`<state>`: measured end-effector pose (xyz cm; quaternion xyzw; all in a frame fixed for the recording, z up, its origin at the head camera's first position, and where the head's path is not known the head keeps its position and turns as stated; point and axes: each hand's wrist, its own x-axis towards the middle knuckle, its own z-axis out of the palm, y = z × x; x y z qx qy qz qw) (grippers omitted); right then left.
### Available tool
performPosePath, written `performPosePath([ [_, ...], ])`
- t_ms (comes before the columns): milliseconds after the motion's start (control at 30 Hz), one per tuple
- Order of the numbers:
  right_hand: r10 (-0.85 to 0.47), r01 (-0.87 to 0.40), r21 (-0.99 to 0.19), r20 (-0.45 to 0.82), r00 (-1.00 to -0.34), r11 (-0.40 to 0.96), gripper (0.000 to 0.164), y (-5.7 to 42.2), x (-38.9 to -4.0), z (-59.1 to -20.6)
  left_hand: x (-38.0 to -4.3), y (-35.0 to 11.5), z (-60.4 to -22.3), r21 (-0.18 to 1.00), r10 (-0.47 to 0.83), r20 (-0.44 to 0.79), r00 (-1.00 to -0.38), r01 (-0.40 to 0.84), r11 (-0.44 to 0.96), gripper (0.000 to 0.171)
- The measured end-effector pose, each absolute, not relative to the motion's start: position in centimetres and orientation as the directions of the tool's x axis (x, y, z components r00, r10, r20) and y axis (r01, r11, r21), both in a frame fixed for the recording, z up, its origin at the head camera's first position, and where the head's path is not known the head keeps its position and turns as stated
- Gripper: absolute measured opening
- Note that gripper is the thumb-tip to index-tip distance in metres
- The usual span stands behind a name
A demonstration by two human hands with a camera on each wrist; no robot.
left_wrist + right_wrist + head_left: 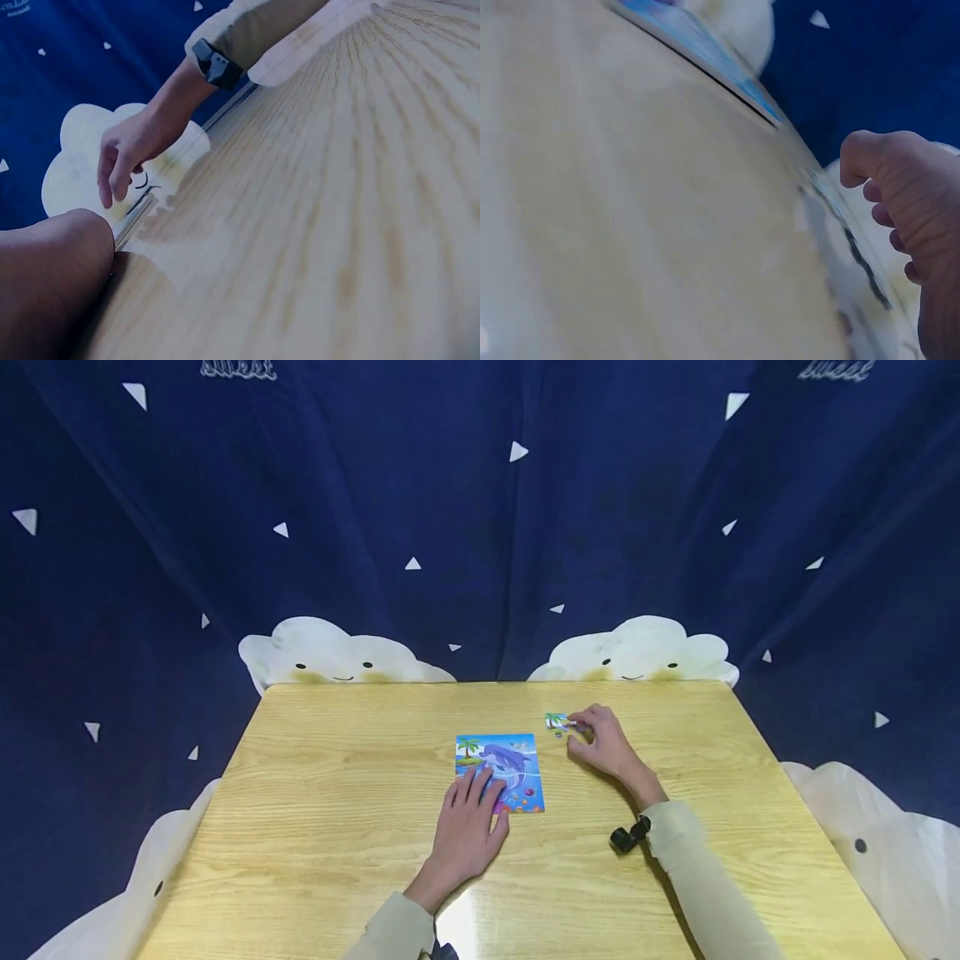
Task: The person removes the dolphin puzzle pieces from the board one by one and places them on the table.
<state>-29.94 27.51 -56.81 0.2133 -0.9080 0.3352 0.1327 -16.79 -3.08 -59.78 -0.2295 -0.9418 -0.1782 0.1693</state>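
Wood-grain counter (322,827): we note the dolphin picture (517,766) about midway across. Left hand (467,831) rests over the picture's lower left, fingers extended. Just right, small pieces (556,722); right hand (609,750) beside them, fingers bent, thumb apart. Navy curtain (465,510) behind.

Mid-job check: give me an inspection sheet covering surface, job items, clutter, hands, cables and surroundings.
Surface: light wood-grain tabletop.
Job items: square dolphin picture lies near the middle; a small palm-tree piece lies beyond its far right corner.
Clutter: nothing seen.
Left hand: fingers spread over the picture's near left part.
Right hand: thumb and fingers bent beside the small piece; whether it grips anything cannot be told.
Cables: nothing seen.
Surroundings: dark blue curtain with white triangles and cloud shapes.
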Motion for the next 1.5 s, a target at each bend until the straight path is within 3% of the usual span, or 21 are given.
performPosePath([
  [333, -0.476, -0.624, -0.478, 0.404, -0.781, 0.618, 0.033, 23.1, -28.2, -57.0, -16.8, -3.0, -59.3, 0.271, 0.380, 0.315, -0.870, 0.466, 0.842, 0.048],
  [767, -0.510, -0.595, -0.427, 0.307, -0.804, 0.681, 0.036, 21.2, -28.1, -56.5, -16.6, -3.0, -59.3, 0.273, 0.385, 0.290, -0.876, 0.462, 0.844, 0.049],
  [1033, -0.531, -0.569, -0.409, 0.214, -0.820, 0.713, 0.052, 20.6, -28.2, -55.7, -16.6, -3.0, -59.4, 0.272, 0.385, 0.290, -0.876, 0.461, 0.844, 0.050],
  [1500, -0.547, -0.543, -0.417, 0.123, -0.828, 0.729, 0.047, 19.8, -29.0, -54.8, -16.8, -1.9, -59.3, 0.317, 0.348, 0.322, -0.880, 0.447, 0.837, 0.057],
])
